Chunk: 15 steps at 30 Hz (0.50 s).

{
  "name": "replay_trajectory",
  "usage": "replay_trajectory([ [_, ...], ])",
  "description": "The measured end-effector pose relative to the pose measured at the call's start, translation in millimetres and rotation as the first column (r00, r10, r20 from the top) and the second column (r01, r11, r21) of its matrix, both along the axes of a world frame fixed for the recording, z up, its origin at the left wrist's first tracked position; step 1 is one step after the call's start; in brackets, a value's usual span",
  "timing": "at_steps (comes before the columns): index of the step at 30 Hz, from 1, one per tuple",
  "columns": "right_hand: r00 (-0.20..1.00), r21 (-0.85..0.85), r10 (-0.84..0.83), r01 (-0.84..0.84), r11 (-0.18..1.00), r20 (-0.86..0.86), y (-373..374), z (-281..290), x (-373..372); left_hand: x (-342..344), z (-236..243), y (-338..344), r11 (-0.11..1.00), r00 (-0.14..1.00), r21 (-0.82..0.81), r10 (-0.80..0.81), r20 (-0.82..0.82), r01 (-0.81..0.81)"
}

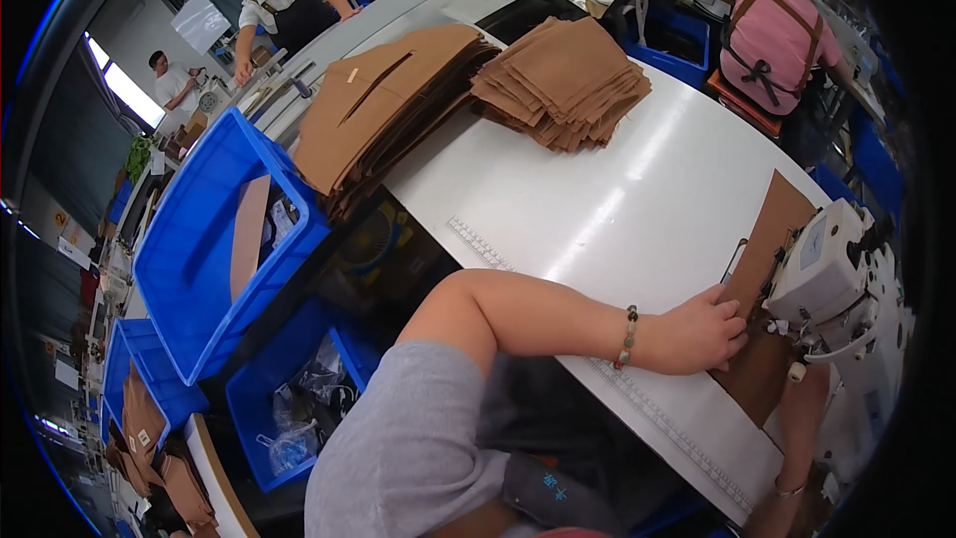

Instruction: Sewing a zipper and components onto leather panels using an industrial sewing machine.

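My left hand (702, 331) reaches across the white worktop (588, 219) with curled fingers closed on the edge of a long brown fabric piece (767, 219), beside a white sewing machine (815, 269). That piece runs under the machine's head. Low on the right, my right hand (805, 389) is beside the machine head over the brown material, its fingers hidden behind the machine parts.
Brown stacks (368, 100) (553, 75) lie along the far edge. Blue bins (179, 269) (259, 438) stand left, holding pieces and bags. Co-workers are behind: one in an apron (289, 15), one in white (174, 90), one in pink (757, 50). A printed ruler (647, 418) follows the near edge.
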State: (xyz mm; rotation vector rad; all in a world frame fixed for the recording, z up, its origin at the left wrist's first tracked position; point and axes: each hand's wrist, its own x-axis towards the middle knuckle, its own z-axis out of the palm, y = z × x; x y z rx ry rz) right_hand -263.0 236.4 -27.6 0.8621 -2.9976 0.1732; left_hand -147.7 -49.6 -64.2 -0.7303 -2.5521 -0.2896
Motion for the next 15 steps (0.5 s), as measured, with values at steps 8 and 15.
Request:
replay_trajectory([
  [8, 0.903, 0.224, 0.389, -0.347, 0.911, -0.181, -33, 33, 97, 2, 13, -8, 0.998, 0.99, -0.015, 0.055, 0.133, -0.054],
  [15, 0.968, -0.018, 0.252, -0.251, 0.968, 0.007, -33, 49, 53, 8, 21, -11, 0.999, 0.983, -0.008, 0.054, 0.178, -0.053],
])
